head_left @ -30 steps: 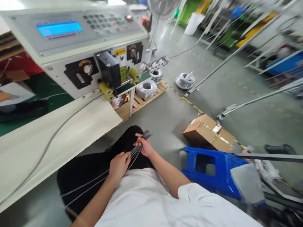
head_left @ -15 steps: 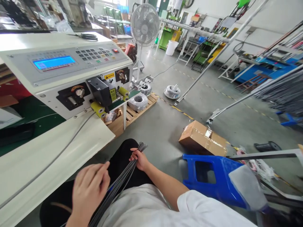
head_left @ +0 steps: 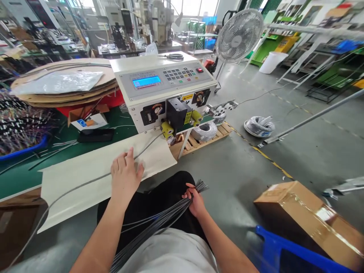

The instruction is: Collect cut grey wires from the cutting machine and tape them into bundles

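Observation:
My right hand (head_left: 195, 199) is closed round a bundle of grey cables (head_left: 173, 209) near their cut ends. The bundle runs back across my lap, its far ends out of view. Over the cream sheet (head_left: 76, 204) reaches my left hand (head_left: 125, 172), fingers outstretched and thumb apart. Beneath or against its fingers passes a single grey cable (head_left: 85, 184); whether they touch it I cannot tell. That cable comes out between yellow rollers (head_left: 167, 129) on a white wire-processing machine (head_left: 167, 81) with a lit blue display, then hangs off the sheet's left end.
Wire coils (head_left: 204, 131) lie on a wooden pallet (head_left: 222, 132) beside the machine. A standing fan (head_left: 240, 36) is behind it. To my right are a cardboard box (head_left: 307, 216) and a blue plastic stool (head_left: 284, 248). Bundled wires fill a blue tray (head_left: 25, 149) at left.
The view has turned left. My left hand has moved from beside my lap out over the cable on the cream sheet, its fingers stretching. My right hand keeps hold of the bundle.

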Demonstrator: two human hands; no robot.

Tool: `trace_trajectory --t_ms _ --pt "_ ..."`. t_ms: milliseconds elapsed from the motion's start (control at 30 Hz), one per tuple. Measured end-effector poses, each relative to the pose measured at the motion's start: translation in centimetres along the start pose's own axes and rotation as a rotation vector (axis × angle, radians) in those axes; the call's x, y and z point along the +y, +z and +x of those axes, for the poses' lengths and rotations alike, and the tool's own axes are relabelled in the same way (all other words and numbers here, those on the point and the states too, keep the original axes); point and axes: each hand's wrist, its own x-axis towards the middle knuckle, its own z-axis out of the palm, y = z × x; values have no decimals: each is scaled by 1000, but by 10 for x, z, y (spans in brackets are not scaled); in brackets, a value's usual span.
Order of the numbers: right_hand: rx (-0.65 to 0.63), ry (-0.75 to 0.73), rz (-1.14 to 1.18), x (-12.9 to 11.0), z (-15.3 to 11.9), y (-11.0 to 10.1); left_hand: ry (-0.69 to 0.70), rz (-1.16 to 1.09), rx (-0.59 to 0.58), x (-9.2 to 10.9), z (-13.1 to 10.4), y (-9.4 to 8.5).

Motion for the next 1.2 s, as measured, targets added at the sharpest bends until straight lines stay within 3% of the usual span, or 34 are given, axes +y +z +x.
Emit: trace_trajectory --t_ms 300,467,600,700,833,933,1067,1200 --pt "-11 -14 1 0 1 0 52 -42 -9 -1 -3 -3" --pt "-22 -7 6 0 1 -1 42 -25 -93 1 -14 -10" --pt "-29 -3 8 1 3 -3 84 31 -216 -12 -28 -17" --pt "-38 -15 2 1 4 -5 160 -5 -232 -23 -43 -26" --pt "-56 -17 -18 0 0 -4 285 -71 -229 -9 -77 -30" --pt "-59 2 -17 -2 -5 -5 332 -153 -435 22 -113 -13" --pt "-76 29 9 -3 -10 -10 278 -221 -724 57 -155 29" --pt "-114 -3 29 -3 -14 -15 277 -239 -807 62 -167 54"
